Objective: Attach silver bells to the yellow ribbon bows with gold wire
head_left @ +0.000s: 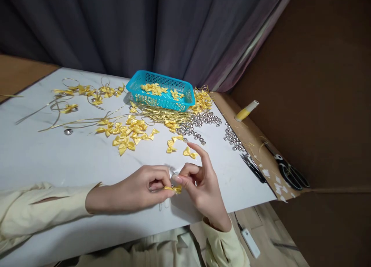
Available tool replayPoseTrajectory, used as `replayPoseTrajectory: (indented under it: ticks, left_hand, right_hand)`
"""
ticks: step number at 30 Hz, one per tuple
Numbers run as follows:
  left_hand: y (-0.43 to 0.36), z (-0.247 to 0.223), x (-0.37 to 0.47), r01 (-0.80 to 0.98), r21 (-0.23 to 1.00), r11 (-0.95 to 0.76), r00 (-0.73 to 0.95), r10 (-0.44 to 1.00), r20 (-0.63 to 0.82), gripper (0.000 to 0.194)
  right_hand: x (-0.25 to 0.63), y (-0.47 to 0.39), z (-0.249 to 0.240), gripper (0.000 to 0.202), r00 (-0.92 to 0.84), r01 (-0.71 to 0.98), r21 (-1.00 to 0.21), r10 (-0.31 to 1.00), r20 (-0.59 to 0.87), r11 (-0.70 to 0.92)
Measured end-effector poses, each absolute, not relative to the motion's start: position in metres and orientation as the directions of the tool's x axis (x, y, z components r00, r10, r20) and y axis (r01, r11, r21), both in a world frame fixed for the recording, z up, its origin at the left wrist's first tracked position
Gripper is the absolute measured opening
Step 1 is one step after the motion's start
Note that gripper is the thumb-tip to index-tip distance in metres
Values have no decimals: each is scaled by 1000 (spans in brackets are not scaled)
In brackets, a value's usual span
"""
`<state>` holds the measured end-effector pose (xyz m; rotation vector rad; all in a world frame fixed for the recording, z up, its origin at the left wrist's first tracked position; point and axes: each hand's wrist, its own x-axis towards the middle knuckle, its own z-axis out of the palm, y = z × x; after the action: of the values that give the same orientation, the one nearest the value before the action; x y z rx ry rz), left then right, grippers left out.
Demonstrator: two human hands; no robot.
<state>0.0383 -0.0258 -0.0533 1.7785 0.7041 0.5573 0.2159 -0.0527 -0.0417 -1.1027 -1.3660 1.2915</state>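
Note:
Near the front of the white table, my left hand (142, 186) pinches a small yellow ribbon bow (177, 189) between thumb and finger. A tiny silvery bead-like spot shows at the bow's middle. Close against it, my right hand (199, 182) has its thumb pressed to a bent finger, with the index finger lifted away. Something pale and shiny (172, 170) shows by those fingertips, too small and covered to name. Just beyond the right hand lie loose yellow bows (190, 153) and many small silver bells or beads (189, 128).
A blue basket (162, 103) holding yellow bows stands at the back, gold cords (165, 115) before it. More bows (127, 131) lie left of centre. Tweezers-like black tools (253, 168), scissors (291, 174) and a glue-stick-like tube (246, 111) are along the right edge.

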Motion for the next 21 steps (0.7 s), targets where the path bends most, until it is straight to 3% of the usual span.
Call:
replayPoseTrajectory:
  ticks: [5,8,14,21]
  left_hand:
    - [-25,-52,38,177,955,-239,702,710,48,19]
    - [-25,-52,39,145,958,-247,713,697,71,14]
    - [-26,-50,39,167,953,-253,710,701,62,21]
    - [-29,-54,36,178,965,-192,746,665,-6,20]
  right_hand:
    - [222,-45,-41,79,-250,-93,-968,947,-205,-234]
    - [223,-47,-42,78,-309,-100,-950,917,-253,-296]
    - [217,-53,-41,63,-290,-154,-956,937,-197,-248]
    - [231,-49,-35,43,33,-167,-986,999,-21,-15]
